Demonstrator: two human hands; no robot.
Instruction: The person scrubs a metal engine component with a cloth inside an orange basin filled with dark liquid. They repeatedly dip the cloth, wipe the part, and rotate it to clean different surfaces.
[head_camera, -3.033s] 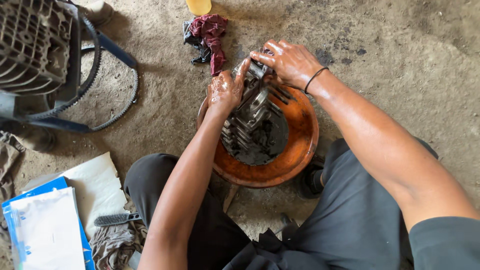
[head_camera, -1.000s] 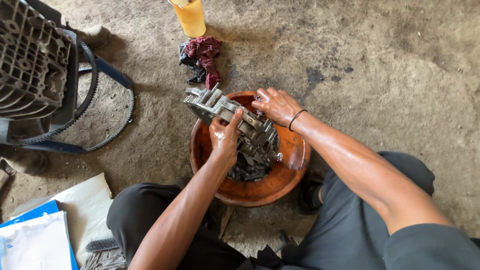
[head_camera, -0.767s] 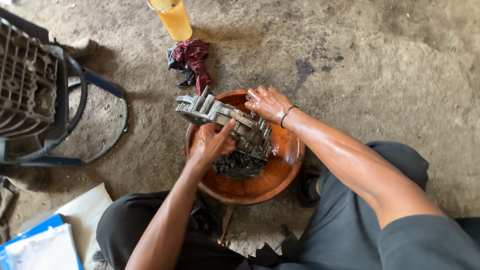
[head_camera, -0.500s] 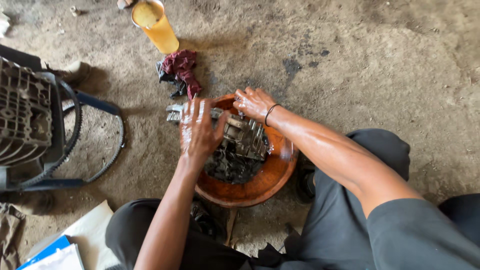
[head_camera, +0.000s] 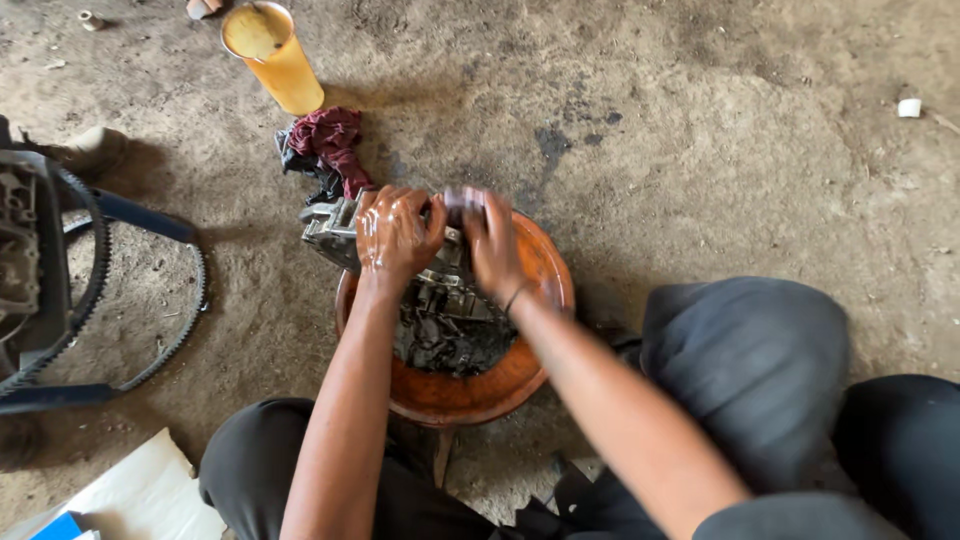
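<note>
Both forearms are bare to above the elbow, with no sleeve showing on either. The left hand (head_camera: 395, 228) and the right hand (head_camera: 492, 240) are bare too and shine wet, with a glossy film running up the left wrist. A thin dark band circles the right wrist (head_camera: 514, 297) (a cord or bracelet, probably; the blur hides which). The legs wear dark grey to black trousers (head_camera: 760, 370), loose and creased over the knees.
</note>
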